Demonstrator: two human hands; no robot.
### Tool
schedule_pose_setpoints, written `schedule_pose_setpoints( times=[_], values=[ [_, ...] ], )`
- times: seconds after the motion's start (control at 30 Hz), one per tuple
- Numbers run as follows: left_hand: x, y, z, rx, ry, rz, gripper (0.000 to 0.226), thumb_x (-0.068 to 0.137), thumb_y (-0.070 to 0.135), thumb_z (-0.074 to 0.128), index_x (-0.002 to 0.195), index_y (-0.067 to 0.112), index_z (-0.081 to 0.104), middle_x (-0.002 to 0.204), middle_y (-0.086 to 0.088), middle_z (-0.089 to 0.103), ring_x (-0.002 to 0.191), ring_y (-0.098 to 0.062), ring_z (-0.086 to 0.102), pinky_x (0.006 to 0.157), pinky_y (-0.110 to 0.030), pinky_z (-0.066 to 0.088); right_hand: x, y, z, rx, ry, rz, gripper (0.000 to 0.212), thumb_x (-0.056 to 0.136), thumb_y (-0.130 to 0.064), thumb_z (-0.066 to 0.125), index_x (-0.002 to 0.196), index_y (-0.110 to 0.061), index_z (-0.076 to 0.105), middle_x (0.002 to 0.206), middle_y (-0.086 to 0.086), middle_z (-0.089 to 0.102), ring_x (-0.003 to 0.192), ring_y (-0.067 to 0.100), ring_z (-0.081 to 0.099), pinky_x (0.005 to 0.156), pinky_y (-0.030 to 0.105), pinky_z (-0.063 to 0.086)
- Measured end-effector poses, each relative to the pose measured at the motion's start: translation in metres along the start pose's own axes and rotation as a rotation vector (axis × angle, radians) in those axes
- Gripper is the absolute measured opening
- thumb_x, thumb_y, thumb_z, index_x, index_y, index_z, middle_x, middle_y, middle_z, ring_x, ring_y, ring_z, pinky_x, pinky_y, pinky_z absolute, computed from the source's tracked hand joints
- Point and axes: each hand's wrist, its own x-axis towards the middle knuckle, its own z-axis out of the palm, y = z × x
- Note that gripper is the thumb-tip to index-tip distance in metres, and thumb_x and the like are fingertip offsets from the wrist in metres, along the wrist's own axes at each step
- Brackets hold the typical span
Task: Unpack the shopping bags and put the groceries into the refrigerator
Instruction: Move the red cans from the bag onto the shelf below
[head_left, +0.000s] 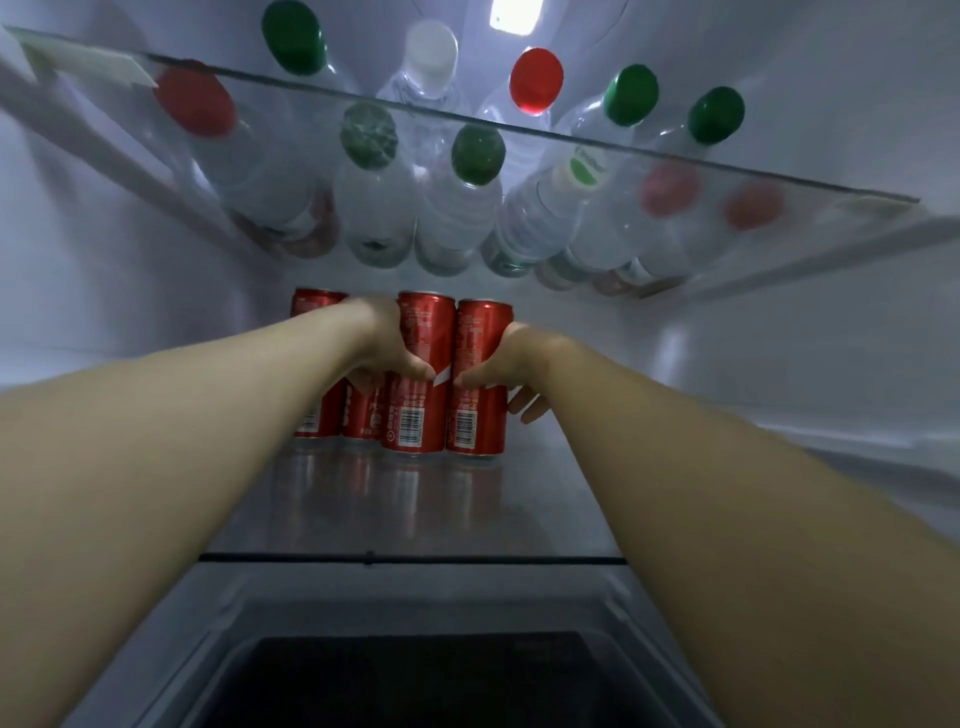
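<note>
Several red soda cans stand in a cluster at the back of a glass refrigerator shelf (415, 519). My left hand (387, 348) grips the tall front can (423, 338), thumb across its face. My right hand (511, 364) holds the rightmost can (480, 415), thumb in front, fingers round its right side. Two more red cans (317, 415) sit behind my left wrist, partly hidden. Both forearms reach deep into the fridge.
Above, a glass shelf (779, 176) carries several clear plastic bottles (374, 208) lying with green, red and white caps toward me. A dark drawer (415, 675) lies below the shelf's front edge. White fridge walls close in on both sides.
</note>
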Motion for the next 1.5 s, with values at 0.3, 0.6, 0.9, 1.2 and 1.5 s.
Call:
schedule_pose_setpoints(
  times=[0.3,0.6,0.9,1.2,1.5],
  values=[
    [0.009,-0.016,0.009,0.024,0.111,0.09,0.044,0.07,0.04,0.078,0.094,0.008,0.059,0.093,-0.009,0.064,0.087,-0.026,0.064,0.078,-0.038,0.057,0.014,0.016,0.013,0.102,0.056,-0.032,0.057,0.08,-0.03,0.073,0.126,-0.01,0.045,0.113,0.015,0.061,0.075,0.023,0.061,0.061,0.035,0.053],
    [-0.009,-0.016,0.017,0.274,0.107,0.115,0.039,0.079,0.046,0.069,0.064,0.017,0.048,0.063,0.001,0.055,0.059,-0.014,0.055,0.061,-0.028,0.049,0.0,0.021,0.012,0.002,-0.007,0.009,0.041,0.087,-0.019,0.065,0.121,-0.001,0.052,0.098,0.017,0.061,0.075,0.024,0.062,0.067,0.037,0.054],
    [-0.001,-0.017,0.025,0.385,0.085,0.107,0.03,0.089,0.041,0.059,0.077,0.016,0.046,0.073,0.0,0.053,0.064,-0.016,0.054,0.07,-0.032,0.051,0.0,0.02,0.017,-0.124,-0.121,-0.043,0.038,0.088,-0.023,0.064,0.119,-0.002,0.055,0.116,0.017,0.061,0.1,0.026,0.061,0.082,0.039,0.055],
    [0.001,-0.013,0.033,0.611,0.121,0.081,0.039,0.086,0.046,0.06,0.069,0.02,0.037,0.071,0.004,0.048,0.071,-0.016,0.051,0.068,-0.031,0.045,0.01,0.015,0.018,-0.254,-0.054,-0.123,0.046,0.087,-0.026,0.065,0.128,-0.008,0.051,0.127,0.01,0.054,0.112,0.024,0.054,0.077,0.027,0.044],
    [0.004,-0.01,0.039,0.667,0.117,0.055,0.035,0.089,0.048,0.056,0.075,0.019,0.041,0.075,0.003,0.049,0.079,-0.018,0.055,0.066,-0.03,0.043,0.01,0.019,0.016,-0.292,-0.107,-0.141,0.051,0.09,-0.027,0.062,0.134,-0.009,0.047,0.135,0.009,0.049,0.119,0.024,0.051,0.079,0.028,0.044]
  ],
)
